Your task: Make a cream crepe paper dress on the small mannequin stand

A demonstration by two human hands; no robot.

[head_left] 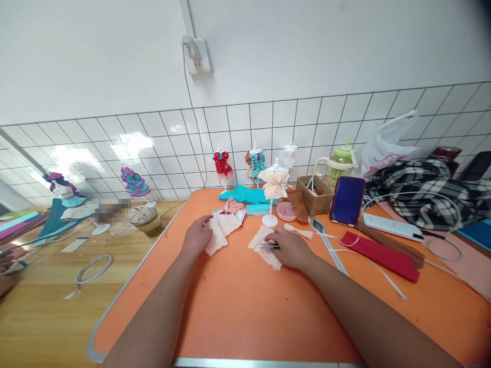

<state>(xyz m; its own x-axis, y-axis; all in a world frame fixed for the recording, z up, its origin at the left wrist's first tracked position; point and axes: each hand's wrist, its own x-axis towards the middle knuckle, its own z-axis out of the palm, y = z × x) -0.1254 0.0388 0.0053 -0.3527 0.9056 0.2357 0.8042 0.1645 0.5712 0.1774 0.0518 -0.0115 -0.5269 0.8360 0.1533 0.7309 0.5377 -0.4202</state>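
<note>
My left hand [196, 236] pinches the left edge of a pale peach crepe-paper piece [221, 232] just above the orange table. In my right hand [291, 246] are what look like small scissors [271, 246], mostly hidden by the fingers, their tip pointing left. Beneath that hand lies a second peach paper piece [264, 237]. Just behind stands a small white dress-form stand [270, 220] wearing a gathered peach paper dress [273, 183]. A pink dish [286, 211] sits to its right, and a twisted peach strip [299, 231] lies near my right hand.
Mini dress forms with red [221, 163] and turquoise [258, 162] outfits stand by the tiled wall. On the right are a cardboard box [316, 202], a phone [347, 200], red paper [379, 255] and a white power bank [392, 226]. Another person's hand [11, 259] shows far left.
</note>
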